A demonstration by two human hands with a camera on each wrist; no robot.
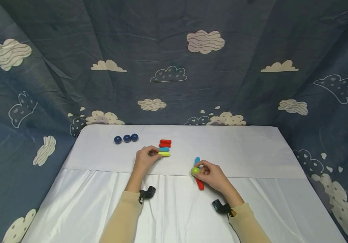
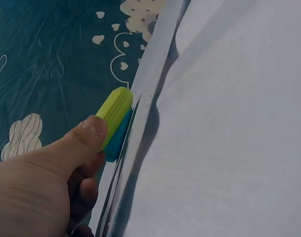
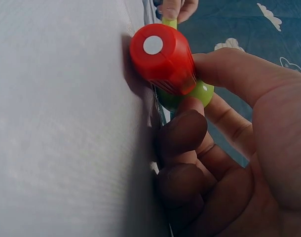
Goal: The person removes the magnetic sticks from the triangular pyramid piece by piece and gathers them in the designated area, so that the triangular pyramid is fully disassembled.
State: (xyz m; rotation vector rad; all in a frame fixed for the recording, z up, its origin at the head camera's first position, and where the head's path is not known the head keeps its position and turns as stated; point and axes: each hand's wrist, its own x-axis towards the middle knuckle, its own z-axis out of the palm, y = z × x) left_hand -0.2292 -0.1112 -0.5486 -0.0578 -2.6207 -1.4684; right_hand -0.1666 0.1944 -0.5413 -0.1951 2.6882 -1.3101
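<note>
My left hand [image 1: 145, 158] pinches the left end of a yellow-green rod [image 1: 165, 154] between thumb and fingers. Just behind that rod lies a light blue rod [image 1: 164, 149], with two red rods [image 1: 165, 143] beyond it. To the right, my right hand [image 1: 212, 174] grips a shiny green ball [image 1: 195, 171]. A red rod [image 1: 199, 184] extends from the ball toward me, and its end shows a white dot in the right wrist view. Another blue rod [image 1: 196, 160] points away on the ball's far side. Fingers partly hide where rods and ball meet.
Three dark blue balls [image 1: 126, 138] sit in a row at the back left of the white-covered table [image 1: 237, 148]. A dark cloud-patterned curtain [image 1: 167, 94] hangs behind and at both sides. Each wrist wears a small black camera [image 1: 220, 206].
</note>
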